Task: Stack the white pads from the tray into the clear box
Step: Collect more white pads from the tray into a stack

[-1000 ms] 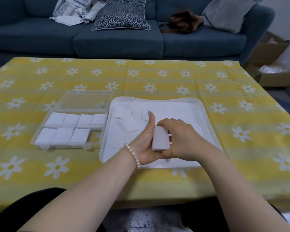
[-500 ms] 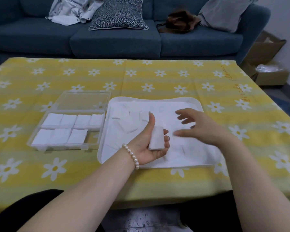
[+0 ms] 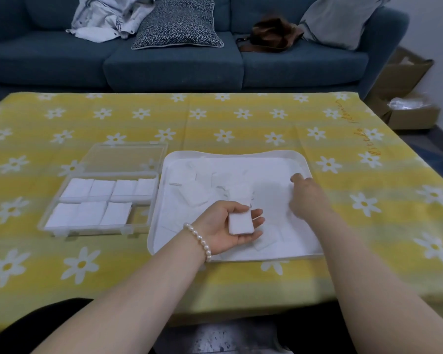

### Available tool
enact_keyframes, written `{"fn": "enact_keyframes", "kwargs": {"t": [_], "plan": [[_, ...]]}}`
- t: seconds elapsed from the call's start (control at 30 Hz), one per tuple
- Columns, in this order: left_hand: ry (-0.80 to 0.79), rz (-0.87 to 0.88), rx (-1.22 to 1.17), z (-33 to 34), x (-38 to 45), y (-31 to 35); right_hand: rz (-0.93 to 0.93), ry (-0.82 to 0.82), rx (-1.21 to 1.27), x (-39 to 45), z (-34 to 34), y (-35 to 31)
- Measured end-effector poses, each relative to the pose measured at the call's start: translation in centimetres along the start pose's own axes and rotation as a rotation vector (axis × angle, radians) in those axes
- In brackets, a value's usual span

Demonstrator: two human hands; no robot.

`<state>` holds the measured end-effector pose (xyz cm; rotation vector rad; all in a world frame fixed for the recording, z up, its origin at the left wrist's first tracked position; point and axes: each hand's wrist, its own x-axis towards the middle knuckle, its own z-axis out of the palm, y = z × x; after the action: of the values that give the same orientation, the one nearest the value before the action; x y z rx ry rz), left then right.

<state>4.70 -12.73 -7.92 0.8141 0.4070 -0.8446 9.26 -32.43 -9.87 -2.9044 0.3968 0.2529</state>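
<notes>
My left hand (image 3: 221, 232) lies palm up over the front of the white tray (image 3: 241, 154) and holds a small stack of white pads (image 3: 240, 222), thumb along its top edge. My right hand (image 3: 308, 198) reaches palm down into the tray's right side, its fingertips touching the floor near the right rim with nothing visibly in them. Several loose white pads (image 3: 197, 195) lie scattered in the tray. To the left stands the clear box (image 3: 49, 227), lid folded back, with stacks of pads (image 3: 87, 213) in two rows; its front right compartment holds no pads.
A yellow daisy-print cloth (image 3: 241, 118) covers the table. The box's open lid (image 3: 123, 157) lies flat behind it. Beyond the table is a blue sofa (image 3: 174, 67) with cushions, clothes and a brown bag. Cardboard boxes (image 3: 412, 113) sit on the floor at the right.
My right hand let go of the pad stack and moved right and away to the tray's right side. My left hand turned flatter, keeping the stack.
</notes>
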Motion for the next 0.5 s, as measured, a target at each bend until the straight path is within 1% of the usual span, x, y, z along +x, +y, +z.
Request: {"fn": "enact_keyframes", "kwargs": {"t": [0.13, 0.2, 0.3, 0.37, 0.43, 0.5], "plan": [[0.078, 0.037, -0.046, -0.5, 0.4, 0.3, 0.118, -0.118, 0.184, -0.1, -0.8, 0.3], [0.094, 0.056, -0.064, -0.6, 0.5, 0.4, 0.133, -0.14, 0.31, -0.4, -1.5, 0.0], [0.09, 0.096, -0.073, -0.4, 0.7, 0.4, 0.067, -0.099, 0.658, -1.7, -2.9, -1.3], [0.092, 0.116, -0.074, -0.4, 0.9, 0.5, 0.025, -0.107, 0.896, -3.0, -3.8, -2.4], [0.091, 0.128, -0.088, -0.4, 0.9, 0.5, -0.019, -0.173, 1.029, -4.4, -4.5, -3.4], [0.067, 0.137, -0.09, -0.4, 0.8, 0.5, -0.059, -0.25, 1.083, -5.5, -4.7, -4.1]]}}
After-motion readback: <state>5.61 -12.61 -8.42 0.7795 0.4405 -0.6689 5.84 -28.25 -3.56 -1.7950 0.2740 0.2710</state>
